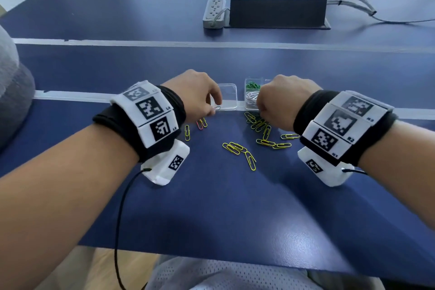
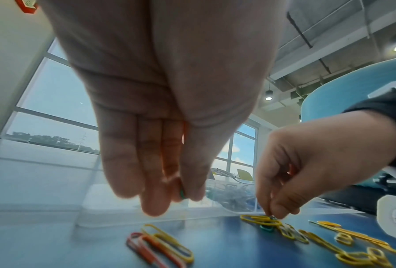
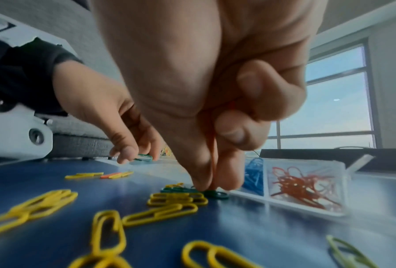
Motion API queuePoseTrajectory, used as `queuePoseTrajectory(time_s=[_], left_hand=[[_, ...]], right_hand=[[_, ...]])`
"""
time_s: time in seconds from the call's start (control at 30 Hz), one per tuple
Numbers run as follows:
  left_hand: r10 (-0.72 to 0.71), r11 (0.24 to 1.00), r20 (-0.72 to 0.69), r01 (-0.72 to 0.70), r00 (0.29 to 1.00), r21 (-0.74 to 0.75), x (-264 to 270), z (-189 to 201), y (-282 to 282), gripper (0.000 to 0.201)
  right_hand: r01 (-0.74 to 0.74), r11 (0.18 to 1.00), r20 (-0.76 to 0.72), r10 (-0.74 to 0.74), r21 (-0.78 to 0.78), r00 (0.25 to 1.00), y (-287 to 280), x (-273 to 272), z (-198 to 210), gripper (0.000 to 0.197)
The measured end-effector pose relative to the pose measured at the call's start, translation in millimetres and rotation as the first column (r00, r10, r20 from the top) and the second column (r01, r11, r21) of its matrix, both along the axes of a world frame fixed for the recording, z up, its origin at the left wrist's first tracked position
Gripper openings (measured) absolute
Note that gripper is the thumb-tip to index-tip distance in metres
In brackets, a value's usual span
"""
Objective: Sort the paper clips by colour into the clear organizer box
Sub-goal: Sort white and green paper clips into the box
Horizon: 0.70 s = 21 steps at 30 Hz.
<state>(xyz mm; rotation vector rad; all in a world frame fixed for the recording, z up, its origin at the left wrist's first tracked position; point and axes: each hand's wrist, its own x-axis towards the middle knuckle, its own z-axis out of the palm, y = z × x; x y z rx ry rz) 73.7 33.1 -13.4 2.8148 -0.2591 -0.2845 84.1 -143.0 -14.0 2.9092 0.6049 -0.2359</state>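
Note:
The clear organizer box [image 1: 226,87] stands past the loose clips; one cell holds green and white clips, and the right wrist view shows blue and red ones in other cells [image 3: 342,183]. My left hand [image 1: 214,110] pinches a green paper clip [image 2: 182,193] just above the table at the box's near edge. My right hand [image 1: 258,114] reaches down with thumb and forefinger pinching another green clip [image 3: 215,194] that lies on the table among yellow clips [image 1: 238,148]. A red clip [image 1: 199,124] lies beside a yellow one below my left hand.
The blue table [image 1: 211,207] has a white tape line [image 1: 70,97] running under the box. A grey power strip [image 1: 214,13] and a black stand [image 1: 277,13] sit far back. A grey cushion [image 1: 11,92] is at the left edge.

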Motion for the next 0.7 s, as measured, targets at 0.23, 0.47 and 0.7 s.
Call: queuePoseTrajectory(time_s=[0.23, 0.47, 0.7], left_hand=[[0.016, 1.0, -0.002, -0.016, 1.0, 0.011, -6.1, -1.7, 14.2, 0.016], [-0.033, 0.996, 0.008, 0.033, 0.999, -0.079, -5.3, -3.4, 8.4, 0.012], [-0.06, 0.994, 0.023, 0.062, 0.998, -0.091, -4.9, 0.7, -3.9, 0.017]], right_hand=[[0.007, 1.0, -0.015, -0.006, 0.015, 1.0, 0.5, 4.3, -3.2, 0.018], [-0.028, 0.999, -0.031, 0.027, -0.023, 0.999, 1.6, 3.3, -2.3, 0.02], [-0.009, 0.995, -0.115, 0.021, 0.103, 0.993, -2.8, 1.0, 2.5, 0.018]])
